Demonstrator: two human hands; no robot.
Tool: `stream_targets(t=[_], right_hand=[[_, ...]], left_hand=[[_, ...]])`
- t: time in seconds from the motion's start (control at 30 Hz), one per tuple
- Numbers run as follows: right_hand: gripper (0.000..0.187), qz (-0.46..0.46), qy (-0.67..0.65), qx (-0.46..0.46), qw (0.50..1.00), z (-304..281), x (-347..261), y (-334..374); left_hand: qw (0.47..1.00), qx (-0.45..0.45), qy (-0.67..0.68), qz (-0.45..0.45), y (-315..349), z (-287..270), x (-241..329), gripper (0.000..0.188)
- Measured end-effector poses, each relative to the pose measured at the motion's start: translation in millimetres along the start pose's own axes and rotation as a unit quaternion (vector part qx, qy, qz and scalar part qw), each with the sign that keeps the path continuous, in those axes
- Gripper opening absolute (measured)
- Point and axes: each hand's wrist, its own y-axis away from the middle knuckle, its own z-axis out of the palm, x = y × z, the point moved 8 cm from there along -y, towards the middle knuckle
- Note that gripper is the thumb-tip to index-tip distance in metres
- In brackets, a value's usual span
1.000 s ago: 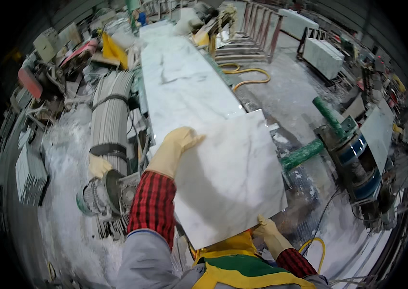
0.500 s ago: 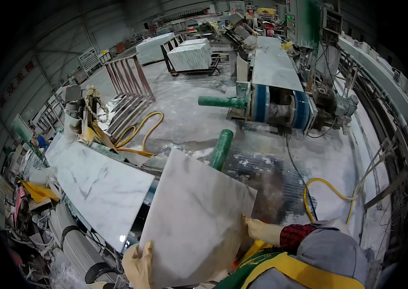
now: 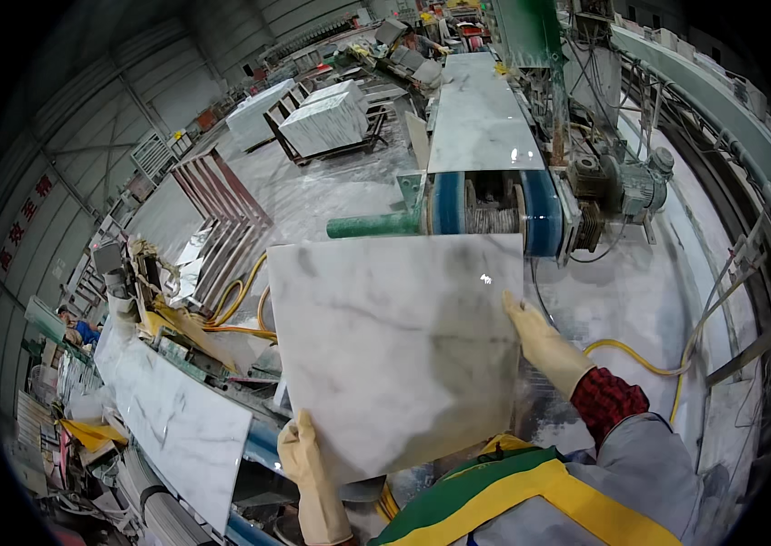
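Observation:
A square marble tile [image 3: 394, 346], white with grey veins and a darker grey patch, is held up in front of me by both hands. My left hand [image 3: 302, 455], in a cream glove, grips its lower left edge. On the right edge, my right hand [image 3: 540, 338] in a matching glove holds on, its fingers partly behind the tile. Beyond the tile's far edge is a conveyor with blue belts [image 3: 544, 209] carrying other marble slabs [image 3: 481, 118]. To the left, another marble slab [image 3: 176, 414] lies on a second conveyor.
A green pipe [image 3: 372, 225] juts left from the far conveyor. A motor [image 3: 645, 187] stands at that conveyor's right. Yellow hoses [image 3: 631, 353] lie on the floor. At the left are a slatted metal rack [image 3: 221, 196] and a distant person in blue [image 3: 85, 329]. Stacked marble [image 3: 326, 118] stands farther back.
The tile has swung from the left conveyor toward the far one and turned squarer to me. Both hands have moved with it, the right arm reaching farther forward. My view has turned too.

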Motion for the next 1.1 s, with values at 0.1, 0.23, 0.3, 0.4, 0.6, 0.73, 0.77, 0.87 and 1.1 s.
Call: stream_targets(t=[0.1, 0.23, 0.3, 0.4, 0.6, 0.73, 0.77, 0.87, 1.1], right_hand=[[0.076, -0.024, -0.077, -0.011, 0.997, -40, -75, -17], [0.07, -0.061, -0.068, 0.018, 0.996, -90, -121, -51], [0.057, -0.074, -0.089, 0.067, 0.991, -112, -98, -100], [0.067, -0.07, -0.101, 0.067, 0.99, -134, -69, -142], [0.053, 0.005, -0.058, 0.167, 0.984, -152, -61, -189], [0.054, 0.057, 0.064, 0.275, 0.958, -213, -8, -288], [0.054, 0.041, 0.076, 0.299, 0.95, -225, -1, -306], [0.053, 0.048, 0.078, 0.299, 0.95, -219, -17, -344], [0.046, 0.018, 0.002, 0.25, 0.968, -219, -18, -389]], left_hand=[[1.0, -0.005, -0.011, -0.018, -17, 66, 15, 0.045], [0.996, -0.078, 0.004, -0.052, -37, 150, 21, 0.054], [0.991, -0.07, -0.067, -0.093, -62, 186, -9, 0.061], [0.977, -0.121, -0.133, -0.114, -63, 245, 8, 0.067], [0.969, -0.206, -0.022, -0.133, -115, 361, -41, 0.062], [0.936, -0.317, -0.139, -0.059, -160, 436, 9, 0.059], [0.919, -0.338, -0.199, -0.039, -173, 453, 22, 0.059], [0.923, -0.34, -0.152, -0.101, -208, 493, 5, 0.062], [0.88, -0.396, -0.254, -0.063, -250, 547, -11, 0.067]])
